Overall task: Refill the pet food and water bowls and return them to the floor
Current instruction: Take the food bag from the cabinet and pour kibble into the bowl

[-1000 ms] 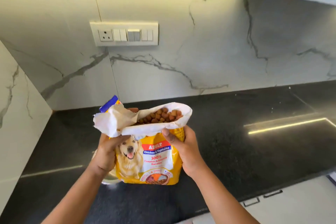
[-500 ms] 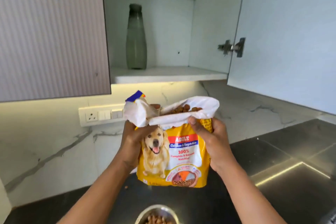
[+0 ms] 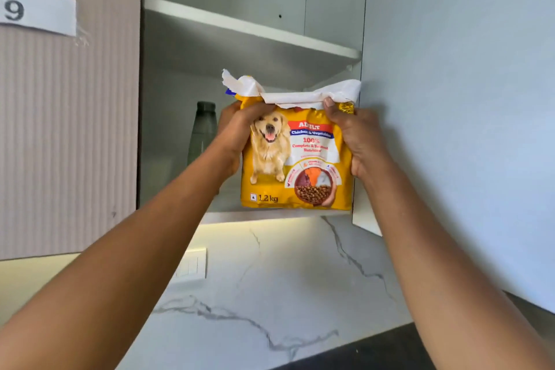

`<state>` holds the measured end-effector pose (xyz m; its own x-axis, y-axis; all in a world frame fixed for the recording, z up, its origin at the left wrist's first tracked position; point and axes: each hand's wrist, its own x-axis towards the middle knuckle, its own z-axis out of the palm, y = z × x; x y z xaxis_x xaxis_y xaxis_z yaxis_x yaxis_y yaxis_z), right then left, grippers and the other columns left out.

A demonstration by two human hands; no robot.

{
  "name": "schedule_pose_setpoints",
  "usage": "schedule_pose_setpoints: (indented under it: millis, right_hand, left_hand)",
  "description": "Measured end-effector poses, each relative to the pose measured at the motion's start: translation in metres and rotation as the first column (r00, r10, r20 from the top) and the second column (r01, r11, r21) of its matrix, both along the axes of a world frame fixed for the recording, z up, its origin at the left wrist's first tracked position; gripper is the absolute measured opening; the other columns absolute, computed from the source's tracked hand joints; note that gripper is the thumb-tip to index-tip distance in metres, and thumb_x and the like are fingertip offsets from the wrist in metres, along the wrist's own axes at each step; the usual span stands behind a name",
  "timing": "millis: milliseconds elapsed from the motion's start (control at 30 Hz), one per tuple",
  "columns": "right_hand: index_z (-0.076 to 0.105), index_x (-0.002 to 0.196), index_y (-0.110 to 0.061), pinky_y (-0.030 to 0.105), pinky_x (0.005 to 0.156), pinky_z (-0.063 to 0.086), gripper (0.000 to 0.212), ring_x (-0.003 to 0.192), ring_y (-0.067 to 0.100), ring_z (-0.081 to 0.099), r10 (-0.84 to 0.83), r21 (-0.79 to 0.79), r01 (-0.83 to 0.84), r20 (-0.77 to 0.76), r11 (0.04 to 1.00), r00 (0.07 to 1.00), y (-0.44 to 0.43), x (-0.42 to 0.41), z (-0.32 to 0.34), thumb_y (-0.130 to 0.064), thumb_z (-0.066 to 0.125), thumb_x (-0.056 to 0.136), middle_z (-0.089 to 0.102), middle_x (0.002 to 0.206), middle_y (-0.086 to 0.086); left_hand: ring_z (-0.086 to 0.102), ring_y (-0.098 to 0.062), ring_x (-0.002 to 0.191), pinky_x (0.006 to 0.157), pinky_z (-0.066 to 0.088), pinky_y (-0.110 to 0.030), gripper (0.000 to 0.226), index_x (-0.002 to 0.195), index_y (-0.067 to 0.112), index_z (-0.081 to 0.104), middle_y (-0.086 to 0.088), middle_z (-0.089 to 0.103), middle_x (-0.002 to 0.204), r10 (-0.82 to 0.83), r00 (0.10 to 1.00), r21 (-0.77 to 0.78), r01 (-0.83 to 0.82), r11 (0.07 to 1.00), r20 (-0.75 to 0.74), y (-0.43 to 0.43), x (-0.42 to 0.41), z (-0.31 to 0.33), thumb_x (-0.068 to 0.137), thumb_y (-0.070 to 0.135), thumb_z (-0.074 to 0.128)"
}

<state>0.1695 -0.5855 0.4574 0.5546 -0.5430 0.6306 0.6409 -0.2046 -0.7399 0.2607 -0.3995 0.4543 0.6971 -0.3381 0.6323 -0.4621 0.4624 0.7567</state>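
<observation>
Both hands, left hand and right hand, were clamped on the food bag. It looked soft and floppy, best held by its sides.

Shows two arms, both bare. Runs uncovered along the left forearm and right forearm, from the lower frame edge up to the wrists. Ends in a bare left hand and a bare right hand. Shows one short, trimmed thumbnail on the right, with creased knuckles behind it.
</observation>
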Motion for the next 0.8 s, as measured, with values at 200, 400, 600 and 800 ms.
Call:
schedule_pose_setpoints:
  millis: [200, 400, 600, 800]
  right_hand:
    - [0.075, 0.080, -0.017, 0.047, 0.073, 0.069, 0.029, 0.070, 0.023, 0.081, -0.158, -0.013, 0.159, 0.014, 0.987, 0.987, -0.029, 0.068, 0.007, -0.043, 0.084, 0.090, 0.082, 0.077, 0.003]
    - [0.072, 0.081, -0.017, 0.051, 0.073, 0.065, 0.044, 0.078, 0.027, 0.077, -0.415, -0.120, 0.413, 0.010, 0.903, 0.910, -0.047, 0.145, -0.020, -0.061, 0.074, 0.086, 0.079, 0.083, 0.005]
    - [0.073, 0.096, -0.009, 0.044, 0.078, 0.060, 0.048, 0.089, 0.033, 0.075, -0.481, -0.168, 0.472, -0.018, 0.866, 0.876, -0.065, 0.189, -0.028, -0.057, 0.070, 0.094, 0.079, 0.094, 0.012]
    - [0.066, 0.130, 0.003, 0.039, 0.093, 0.053, 0.070, 0.123, 0.041, 0.067, -0.500, -0.336, 0.417, -0.217, 0.845, 0.839, -0.087, 0.205, -0.017, -0.061, 0.056, 0.102, 0.071, 0.132, 0.025]
  left_hand:
    - [0.073, -0.025, 0.104, 0.096, 0.059, -0.049, 0.065, 0.116, 0.025, 0.061, 0.000, 0.073, 0.118, 0.410, 0.911, 0.248, -0.410, 0.878, 0.055, -0.033, 0.046, -0.012, 0.072, 0.071, 0.070]
    - [0.066, -0.026, 0.117, 0.099, 0.055, -0.046, 0.085, 0.133, 0.023, 0.052, 0.004, 0.068, 0.127, 0.479, 0.868, 0.487, -0.478, 0.731, 0.133, -0.068, 0.081, -0.062, 0.067, 0.071, 0.077]
    - [0.053, -0.032, 0.136, 0.106, 0.051, -0.042, 0.109, 0.156, 0.002, 0.016, -0.010, 0.050, 0.149, 0.465, 0.878, 0.665, -0.416, 0.620, 0.115, -0.100, 0.101, -0.052, 0.081, 0.043, 0.084]
    - [0.062, -0.025, 0.114, 0.092, 0.054, -0.036, 0.062, 0.138, 0.008, 0.050, -0.008, 0.061, 0.127, 0.430, 0.877, 0.701, -0.444, 0.558, 0.214, -0.114, 0.114, -0.047, 0.087, 0.027, 0.080]
